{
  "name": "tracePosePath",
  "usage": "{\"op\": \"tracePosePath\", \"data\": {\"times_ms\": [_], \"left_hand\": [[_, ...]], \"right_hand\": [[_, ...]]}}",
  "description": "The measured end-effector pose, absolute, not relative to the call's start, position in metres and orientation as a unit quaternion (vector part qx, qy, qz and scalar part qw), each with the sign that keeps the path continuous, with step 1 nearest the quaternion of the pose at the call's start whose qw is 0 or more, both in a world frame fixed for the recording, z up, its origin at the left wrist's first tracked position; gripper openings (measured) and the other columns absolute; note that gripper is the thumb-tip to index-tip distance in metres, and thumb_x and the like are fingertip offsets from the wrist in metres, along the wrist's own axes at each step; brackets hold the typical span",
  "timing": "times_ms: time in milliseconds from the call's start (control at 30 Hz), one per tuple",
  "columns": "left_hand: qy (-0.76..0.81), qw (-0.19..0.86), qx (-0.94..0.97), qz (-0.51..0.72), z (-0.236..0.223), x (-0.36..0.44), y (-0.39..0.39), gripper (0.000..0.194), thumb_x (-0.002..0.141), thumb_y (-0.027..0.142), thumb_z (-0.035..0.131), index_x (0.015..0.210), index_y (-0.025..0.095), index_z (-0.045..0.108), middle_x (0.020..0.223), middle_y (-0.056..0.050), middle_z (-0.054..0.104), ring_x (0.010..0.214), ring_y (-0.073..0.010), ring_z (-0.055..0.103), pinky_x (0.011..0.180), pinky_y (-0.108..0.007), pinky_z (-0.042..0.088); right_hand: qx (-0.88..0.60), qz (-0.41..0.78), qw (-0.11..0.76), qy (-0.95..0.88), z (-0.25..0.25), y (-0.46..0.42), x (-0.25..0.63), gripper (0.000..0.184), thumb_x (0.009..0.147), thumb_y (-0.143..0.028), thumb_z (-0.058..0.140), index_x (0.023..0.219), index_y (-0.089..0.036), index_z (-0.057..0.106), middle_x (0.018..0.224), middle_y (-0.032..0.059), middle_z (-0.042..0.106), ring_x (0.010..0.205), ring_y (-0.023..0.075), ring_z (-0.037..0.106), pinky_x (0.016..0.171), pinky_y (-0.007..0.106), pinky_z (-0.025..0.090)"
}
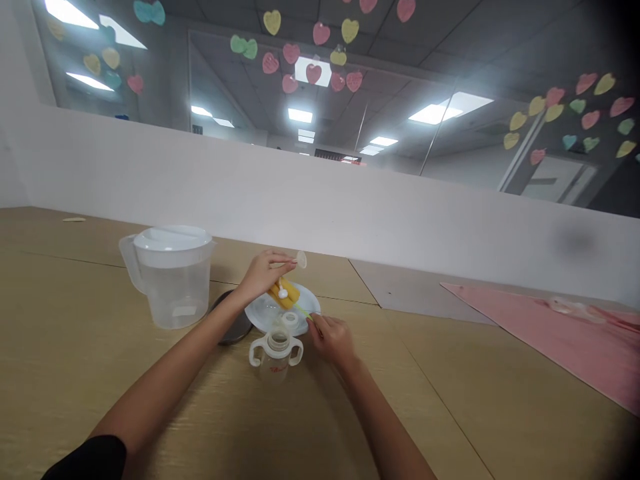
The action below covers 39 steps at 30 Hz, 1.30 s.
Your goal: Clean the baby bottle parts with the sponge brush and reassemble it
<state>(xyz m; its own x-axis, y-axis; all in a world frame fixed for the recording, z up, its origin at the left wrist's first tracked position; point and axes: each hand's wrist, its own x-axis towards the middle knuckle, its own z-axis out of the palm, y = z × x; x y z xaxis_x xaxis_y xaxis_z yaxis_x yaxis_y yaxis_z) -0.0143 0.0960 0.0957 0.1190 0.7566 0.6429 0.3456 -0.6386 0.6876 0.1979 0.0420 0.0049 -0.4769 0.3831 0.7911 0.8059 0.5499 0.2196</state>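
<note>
Worktop (225, 427) spreads beneath a lidded pitcher (173, 287), which stands left of the handled bottle (276, 365); a white plate (312, 301) lies just beyond that bottle. Also beyond the bottle, the person's right grip (333, 339) is closed on the green stem (303, 311) of a yellow sponge-like brush (291, 293), and the left grip (264, 272) pinches a clear disc (301, 259). Brushing small parts seems the step in hand; the next move likely calls for steadying the disc while angling the brush.

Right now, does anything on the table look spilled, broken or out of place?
No spill or damage shows; the bottle and jug stand upright. The one oddity is a small pale piece lying alone near the wall, left of the jug. I can't tell what it is.
</note>
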Motion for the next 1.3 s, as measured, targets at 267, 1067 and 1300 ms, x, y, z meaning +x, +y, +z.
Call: {"op": "tracePosePath", "data": {"times_ms": [267,1067,1300], "left_hand": [[0.371,0.286,0.708,0.529,0.1,-0.016,0.091,0.042,0.064,0.041,0.072,0.097,0.014,0.071,0.088,-0.007,0.071,0.086,-0.0207,0.064,0.078,-0.031,0.05],[0.685,-0.002,0.725,0.067,0.07,-0.077,0.125,0.023,0.067,0.013,0.062,0.089,0.009,0.069,0.096,-0.022,0.068,0.094,-0.0306,0.064,0.076,-0.033,0.05],[0.689,0.038,0.723,-0.025,0.063,-0.076,0.125,0.018,0.055,0.003,0.068,0.072,0.009,0.072,0.078,-0.021,0.071,0.082,-0.0315,0.068,0.068,-0.032,0.053]], "right_hand": [[-0.423,-0.266,0.422,-0.756,0.005,0.043,0.199,0.03,0.093,-0.028,0.04,0.085,-0.015,0.066,0.064,0.0036,0.067,0.054,0.0084,0.058,0.054,0.019,0.035],[-0.548,-0.181,0.454,-0.679,0.007,0.049,0.209,0.049,0.093,-0.044,0.031,0.08,-0.014,0.068,0.055,0.0035,0.062,0.045,0.0099,0.048,0.048,0.021,0.028],[-0.552,-0.189,0.437,-0.685,0.007,0.049,0.208,0.048,0.093,-0.042,0.03,0.08,-0.015,0.068,0.053,0.0029,0.06,0.044,0.0098,0.046,0.048,0.022,0.026]]}}
